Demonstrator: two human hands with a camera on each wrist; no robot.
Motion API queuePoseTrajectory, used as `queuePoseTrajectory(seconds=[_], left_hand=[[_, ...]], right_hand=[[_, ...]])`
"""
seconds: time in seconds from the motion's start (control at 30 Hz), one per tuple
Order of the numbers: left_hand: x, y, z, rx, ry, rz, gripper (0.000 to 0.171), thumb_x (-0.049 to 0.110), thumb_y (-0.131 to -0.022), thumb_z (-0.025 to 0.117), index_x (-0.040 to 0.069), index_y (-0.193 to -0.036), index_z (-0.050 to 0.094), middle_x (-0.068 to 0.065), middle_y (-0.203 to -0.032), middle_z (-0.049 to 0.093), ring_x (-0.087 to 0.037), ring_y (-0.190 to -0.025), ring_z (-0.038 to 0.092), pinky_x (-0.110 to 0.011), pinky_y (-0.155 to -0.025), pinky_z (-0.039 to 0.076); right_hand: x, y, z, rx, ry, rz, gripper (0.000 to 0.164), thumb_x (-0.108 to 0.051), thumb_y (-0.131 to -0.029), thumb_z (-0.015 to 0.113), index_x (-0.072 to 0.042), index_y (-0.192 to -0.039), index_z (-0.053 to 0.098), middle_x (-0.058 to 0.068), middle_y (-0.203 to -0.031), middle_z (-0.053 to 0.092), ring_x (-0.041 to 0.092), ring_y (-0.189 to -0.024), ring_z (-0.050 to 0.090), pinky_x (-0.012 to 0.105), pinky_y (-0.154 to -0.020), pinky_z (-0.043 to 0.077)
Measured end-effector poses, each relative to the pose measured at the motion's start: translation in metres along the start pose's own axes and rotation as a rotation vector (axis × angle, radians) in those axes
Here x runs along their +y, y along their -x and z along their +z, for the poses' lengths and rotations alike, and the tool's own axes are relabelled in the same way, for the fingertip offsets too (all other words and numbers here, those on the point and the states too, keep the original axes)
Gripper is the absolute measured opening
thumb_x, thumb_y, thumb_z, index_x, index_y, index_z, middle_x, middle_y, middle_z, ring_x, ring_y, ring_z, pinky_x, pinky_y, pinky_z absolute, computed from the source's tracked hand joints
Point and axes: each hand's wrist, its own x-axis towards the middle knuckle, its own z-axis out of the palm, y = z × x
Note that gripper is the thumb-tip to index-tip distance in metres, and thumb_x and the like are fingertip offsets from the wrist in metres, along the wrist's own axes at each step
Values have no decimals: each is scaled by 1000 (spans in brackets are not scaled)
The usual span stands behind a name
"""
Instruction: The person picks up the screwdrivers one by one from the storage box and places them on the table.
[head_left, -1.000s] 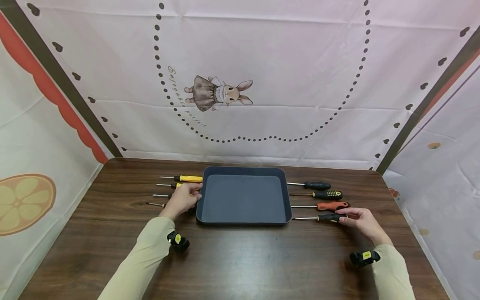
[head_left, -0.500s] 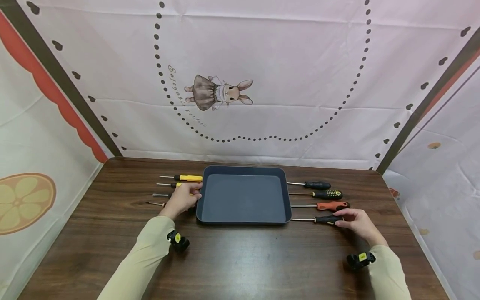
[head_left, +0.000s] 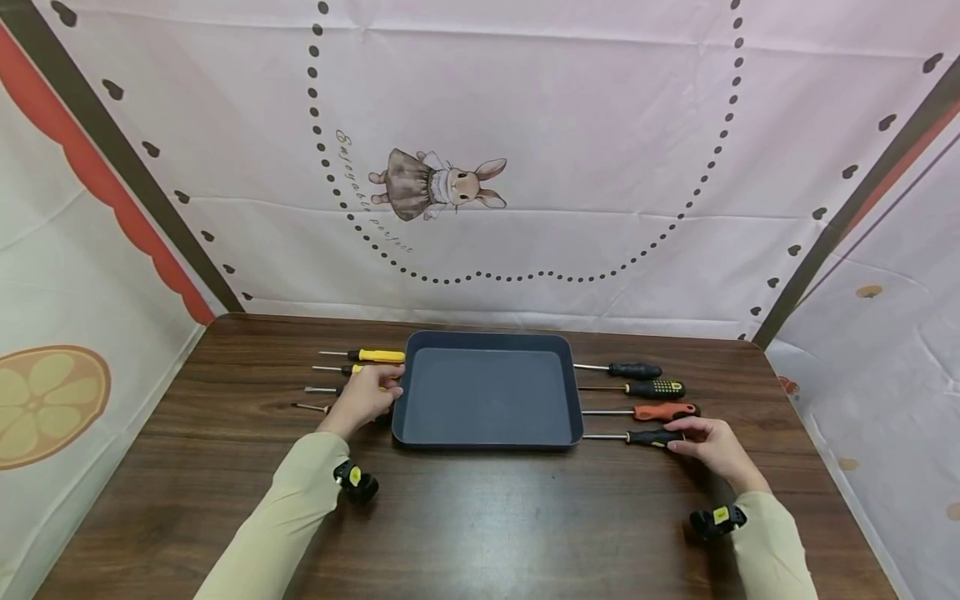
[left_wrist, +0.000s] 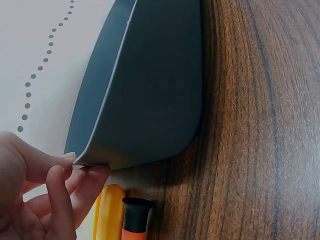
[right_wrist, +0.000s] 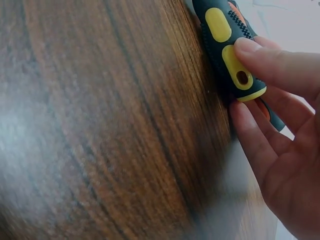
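Note:
At the middle of the table lies a dark grey rectangular tray (head_left: 487, 400). My left hand (head_left: 366, 402) pinches its left rim; in the left wrist view, the thumb and fingers close on a corner of the tray wall (left_wrist: 155, 90). On the other side, my right hand (head_left: 712, 446) holds the handle end of a black-and-yellow screwdriver (head_left: 647, 438). The right wrist view has my thumb (right_wrist: 248, 46) on the yellow patch of that handle, with fingers behind it. Its shaft points left, the end close to the tray's right side; contact there cannot be told.
Right of the tray lie an orange screwdriver (head_left: 663, 412), a black-and-yellow one (head_left: 655, 389) and a black one (head_left: 635, 371). Several more lie left, including a yellow screwdriver (head_left: 381, 357); my left hand partly covers some. A printed cloth (head_left: 600, 167) hangs behind the wooden table (head_left: 480, 533).
My right hand has shifted slightly left with the black-and-yellow screwdriver, and the shaft's end is nearer the tray. My left hand and the tray stay where they were.

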Motion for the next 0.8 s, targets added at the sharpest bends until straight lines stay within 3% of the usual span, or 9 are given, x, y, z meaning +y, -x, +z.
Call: queuePoseTrajectory(seconds=[0.23, 0.47, 0.8], left_hand=[[0, -1, 0, 1, -11, -15, 41, 5, -88, 55, 0, -128, 50, -17, -100, 62, -14, -58, 53, -28, -44, 43], [0, -3, 2, 1, -36, -8, 41, 5, -88, 54, -1, -128, 50, -16, -100, 62, -14, -57, 53, -29, -44, 42], [0, -6, 1, -17, -50, -20, 41, 3, -87, 55, -3, -127, 49, -17, -98, 61, -14, -58, 53, -27, -46, 44]], right_hand=[[2, 1, 0, 15, -4, -9, 38, -11, -74, 74, 6, -107, 63, 24, -116, 57, 2, -89, 49, 17, -68, 42], [7, 1, 2, 38, -26, -31, 39, -9, -74, 73, 10, -106, 62, 26, -113, 57, -7, -85, 49, 17, -67, 44], [9, 4, -2, 57, -28, -3, 34, -7, -77, 70, 8, -107, 62, 25, -112, 58, -2, -83, 56, 16, -68, 47]])
